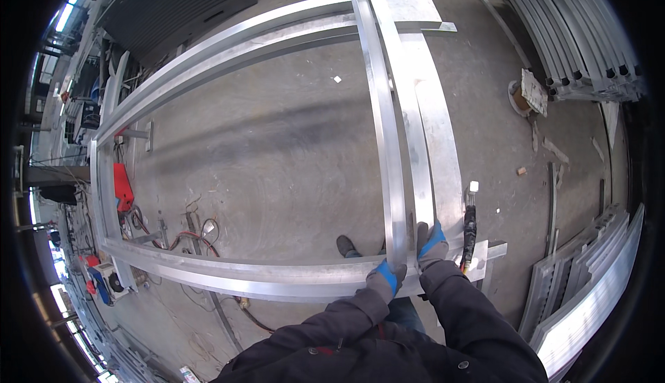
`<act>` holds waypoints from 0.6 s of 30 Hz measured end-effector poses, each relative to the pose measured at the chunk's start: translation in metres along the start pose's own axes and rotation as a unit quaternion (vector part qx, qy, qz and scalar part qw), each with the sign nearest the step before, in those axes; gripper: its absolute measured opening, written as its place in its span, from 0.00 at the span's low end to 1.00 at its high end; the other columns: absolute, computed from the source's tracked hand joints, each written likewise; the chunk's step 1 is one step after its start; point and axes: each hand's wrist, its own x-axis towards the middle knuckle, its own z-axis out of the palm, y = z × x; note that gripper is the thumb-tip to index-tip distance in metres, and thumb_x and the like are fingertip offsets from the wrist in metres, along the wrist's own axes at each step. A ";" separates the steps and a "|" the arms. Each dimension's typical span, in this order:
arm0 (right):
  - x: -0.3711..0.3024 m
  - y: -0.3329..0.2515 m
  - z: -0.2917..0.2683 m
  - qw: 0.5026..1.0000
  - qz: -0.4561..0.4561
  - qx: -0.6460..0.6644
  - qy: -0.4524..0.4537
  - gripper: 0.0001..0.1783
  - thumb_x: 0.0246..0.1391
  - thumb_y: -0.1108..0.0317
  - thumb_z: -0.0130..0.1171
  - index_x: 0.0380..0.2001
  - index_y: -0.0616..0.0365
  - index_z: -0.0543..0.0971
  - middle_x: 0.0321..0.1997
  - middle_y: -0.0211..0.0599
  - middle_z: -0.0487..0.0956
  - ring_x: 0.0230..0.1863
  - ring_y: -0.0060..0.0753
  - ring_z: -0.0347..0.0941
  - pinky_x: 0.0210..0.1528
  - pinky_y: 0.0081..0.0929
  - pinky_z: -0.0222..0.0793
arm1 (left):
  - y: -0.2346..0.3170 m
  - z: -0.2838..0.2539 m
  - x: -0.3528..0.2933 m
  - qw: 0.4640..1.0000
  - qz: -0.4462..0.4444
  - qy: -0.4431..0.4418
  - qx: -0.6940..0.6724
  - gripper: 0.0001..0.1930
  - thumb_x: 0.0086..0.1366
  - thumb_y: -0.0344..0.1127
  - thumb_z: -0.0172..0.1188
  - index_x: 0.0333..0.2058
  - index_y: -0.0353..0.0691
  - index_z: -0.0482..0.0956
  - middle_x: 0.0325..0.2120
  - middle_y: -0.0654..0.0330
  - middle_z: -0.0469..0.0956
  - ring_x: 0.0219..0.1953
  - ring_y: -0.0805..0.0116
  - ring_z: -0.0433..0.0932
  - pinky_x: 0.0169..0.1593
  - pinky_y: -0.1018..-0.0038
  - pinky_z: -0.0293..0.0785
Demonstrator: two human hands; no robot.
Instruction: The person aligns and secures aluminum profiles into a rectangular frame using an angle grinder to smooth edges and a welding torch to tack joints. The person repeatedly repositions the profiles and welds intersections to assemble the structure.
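A large rectangular frame of silvery metal bars lies raised above the floor in front of me. My left hand, in a grey and blue glove, closes on the near end of the frame's right-hand bar, at the near right corner. Just right of it, my right hand wears a matching glove. Its fingers wrap the near end of a second long bar, which runs beside the first with a narrow gap between. A wide flat metal plank lies under and right of these bars.
A black-wrapped tool with a white tip rests right of my right hand. Long metal profiles are stacked at far right, more at near right. A red object, hoses and cables lie left. A spool stands on the floor.
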 end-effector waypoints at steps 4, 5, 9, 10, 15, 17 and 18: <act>-0.001 0.004 0.000 1.000 0.002 0.005 -0.004 0.31 0.75 0.40 0.65 0.51 0.64 0.82 0.28 0.47 0.80 0.29 0.53 0.80 0.35 0.52 0.71 | -0.008 0.008 0.006 1.000 -0.007 0.013 -0.019 0.23 0.77 0.50 0.70 0.57 0.37 0.85 0.36 0.49 0.90 0.37 0.55 0.90 0.43 0.57 0.83; -0.001 0.005 0.001 1.000 -0.003 0.002 0.003 0.31 0.75 0.40 0.65 0.51 0.64 0.82 0.28 0.47 0.80 0.29 0.53 0.80 0.35 0.52 0.71 | -0.010 0.010 0.008 0.999 0.003 0.017 -0.028 0.22 0.78 0.49 0.70 0.57 0.36 0.85 0.35 0.51 0.89 0.35 0.58 0.89 0.41 0.58 0.83; 0.001 0.005 0.002 1.000 -0.005 0.001 0.007 0.29 0.75 0.42 0.65 0.50 0.63 0.82 0.27 0.46 0.79 0.28 0.53 0.79 0.34 0.51 0.71 | -0.020 0.014 0.012 0.996 -0.018 0.005 -0.086 0.20 0.78 0.48 0.70 0.56 0.37 0.85 0.31 0.57 0.86 0.29 0.65 0.84 0.34 0.63 0.80; 0.001 0.004 0.002 1.000 0.010 0.001 0.000 0.29 0.75 0.42 0.65 0.49 0.63 0.81 0.26 0.45 0.78 0.28 0.53 0.78 0.33 0.51 0.70 | -0.021 0.014 0.011 0.994 -0.032 0.000 -0.106 0.20 0.78 0.47 0.70 0.56 0.37 0.85 0.30 0.59 0.85 0.28 0.67 0.83 0.33 0.64 0.79; 0.002 0.004 -0.001 1.000 -0.006 0.001 -0.002 0.27 0.76 0.43 0.65 0.44 0.62 0.79 0.25 0.45 0.77 0.27 0.53 0.77 0.33 0.52 0.68 | -0.012 0.010 0.006 0.999 -0.001 0.024 -0.041 0.21 0.77 0.50 0.71 0.55 0.37 0.85 0.29 0.55 0.86 0.29 0.63 0.85 0.34 0.61 0.80; 0.002 0.005 -0.002 1.000 -0.005 0.008 -0.007 0.28 0.76 0.43 0.65 0.43 0.61 0.79 0.25 0.45 0.77 0.27 0.54 0.78 0.33 0.53 0.69 | -0.004 0.008 0.001 0.999 -0.003 0.031 -0.034 0.22 0.77 0.51 0.71 0.55 0.37 0.85 0.30 0.53 0.87 0.30 0.60 0.86 0.36 0.59 0.81; 0.001 0.006 -0.001 1.000 -0.004 0.009 -0.010 0.28 0.76 0.43 0.65 0.43 0.61 0.79 0.25 0.46 0.77 0.27 0.54 0.78 0.33 0.53 0.69 | 0.000 0.007 -0.001 0.999 -0.007 0.033 -0.028 0.23 0.77 0.51 0.70 0.55 0.37 0.85 0.31 0.52 0.87 0.31 0.59 0.87 0.37 0.58 0.82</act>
